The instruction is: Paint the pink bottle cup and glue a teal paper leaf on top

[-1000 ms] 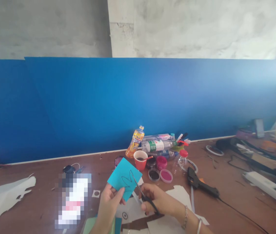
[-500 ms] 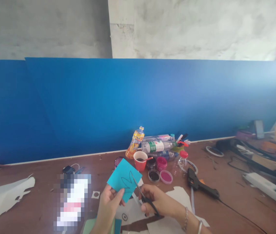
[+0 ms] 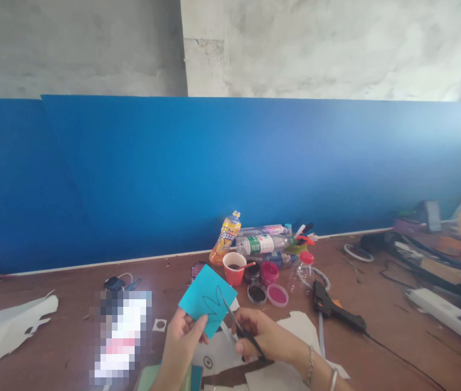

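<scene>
Between the thumb and fingers of my left hand (image 3: 187,336) is a square of blue paper (image 3: 198,290) with a looping shape drawn on it in dark line. My right hand (image 3: 261,334) is closed round the dark handles of a pair of scissors (image 3: 249,338). The blades lie at the right edge of the paper, beside the drawn outline. Under my hands are white paper pieces (image 3: 222,358), one marked with a small ringed circle. A green sheet (image 3: 151,377) lies below my left wrist.
Behind the paper stand a red paper cup (image 3: 234,277), an orange drink bottle (image 3: 225,239), open paint pots (image 3: 270,273) and lying plastic bottles (image 3: 261,244). To the right are a glue gun (image 3: 338,312) with its cord and a white power strip (image 3: 450,320). A blue partition (image 3: 214,163) rises behind.
</scene>
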Motion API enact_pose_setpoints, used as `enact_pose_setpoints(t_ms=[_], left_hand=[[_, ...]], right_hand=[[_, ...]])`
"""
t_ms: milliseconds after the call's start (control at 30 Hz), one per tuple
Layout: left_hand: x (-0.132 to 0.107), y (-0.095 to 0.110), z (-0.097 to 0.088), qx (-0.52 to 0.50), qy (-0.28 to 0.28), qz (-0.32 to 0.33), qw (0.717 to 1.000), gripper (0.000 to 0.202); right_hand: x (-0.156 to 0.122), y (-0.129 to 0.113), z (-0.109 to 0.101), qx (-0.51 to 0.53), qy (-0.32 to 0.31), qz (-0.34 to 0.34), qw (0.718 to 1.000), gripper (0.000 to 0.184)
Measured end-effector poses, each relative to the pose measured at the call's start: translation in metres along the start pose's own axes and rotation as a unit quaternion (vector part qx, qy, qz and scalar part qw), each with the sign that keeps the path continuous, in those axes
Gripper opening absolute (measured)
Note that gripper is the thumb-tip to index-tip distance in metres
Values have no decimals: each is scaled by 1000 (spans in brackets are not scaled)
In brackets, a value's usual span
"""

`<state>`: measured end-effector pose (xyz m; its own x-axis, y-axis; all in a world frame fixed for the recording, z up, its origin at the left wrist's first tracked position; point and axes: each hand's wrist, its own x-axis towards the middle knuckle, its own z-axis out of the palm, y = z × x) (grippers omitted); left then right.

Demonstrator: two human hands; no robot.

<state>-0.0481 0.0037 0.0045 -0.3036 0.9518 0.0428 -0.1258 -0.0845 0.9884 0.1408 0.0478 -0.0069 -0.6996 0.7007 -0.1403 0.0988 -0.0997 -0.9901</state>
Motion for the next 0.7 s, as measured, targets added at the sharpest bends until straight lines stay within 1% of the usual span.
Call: enact_pose_setpoints(t_ms=[267,500,700], left_hand=[[0,0,-1,0,-6,0,1000,37],[-2,1,-1,-1,-8,-1,1000,36],[-2,1,0,-16,-12,-5,1000,35]], right_hand=[[1,2,-1,-14,1,-18,1000,60],[2,6,0,8,-5,-32,999,57],[2,5,2,4,-3,-45,999,56]])
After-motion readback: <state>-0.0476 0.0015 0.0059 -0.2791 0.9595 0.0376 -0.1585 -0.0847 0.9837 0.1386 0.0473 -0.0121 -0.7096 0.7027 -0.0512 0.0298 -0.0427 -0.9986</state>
